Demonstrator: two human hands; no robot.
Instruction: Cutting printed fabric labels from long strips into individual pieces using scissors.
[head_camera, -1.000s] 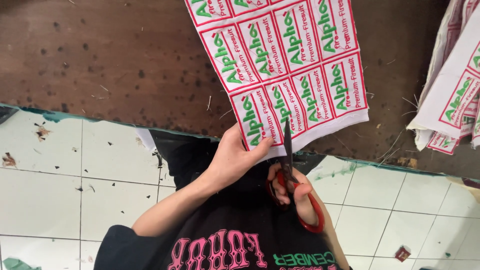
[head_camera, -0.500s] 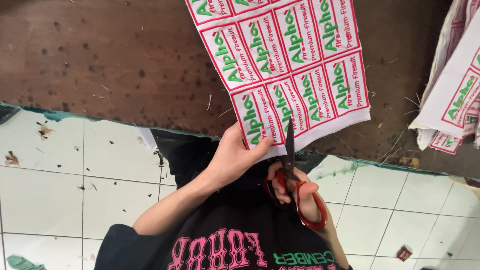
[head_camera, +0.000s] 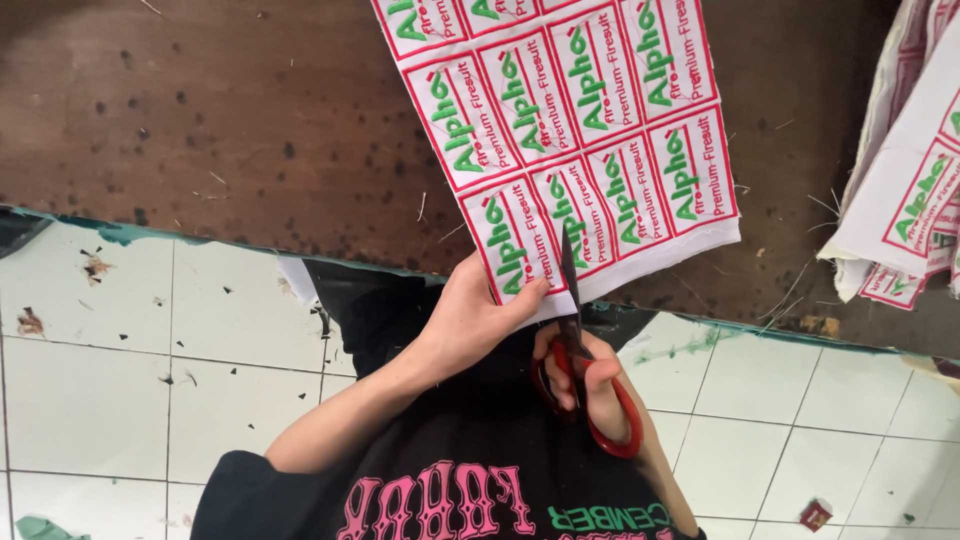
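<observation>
White cloth printed with red-bordered rectangular labels in green and red lettering forms the label sheet (head_camera: 580, 130), which lies on a dark brown, speckled table (head_camera: 200, 120) and overhangs the table's near edge. The left hand (head_camera: 470, 320) pinches the sheet's lower corner at that edge, thumb on top and fingers curled underneath. Just beside it, the right hand (head_camera: 585, 385) is closed through the loops of the red-handled scissors (head_camera: 580, 370); their dark blades point up into the sheet between two columns of labels, only slightly parted. The two hands sit close together, not touching as far as can be told.

Below the sheet the person's black shirt (head_camera: 450, 490), with pink and green lettering, fills the lower middle. At the far right of the sheet, well apart from it, a stack of more printed label cloth (head_camera: 915, 200) rests on the same table. Loose threads lie on the table near the sheet. Beyond the table's teal-painted edge, white floor tiles (head_camera: 90, 400) carry small dark scraps and a few coloured bits.
</observation>
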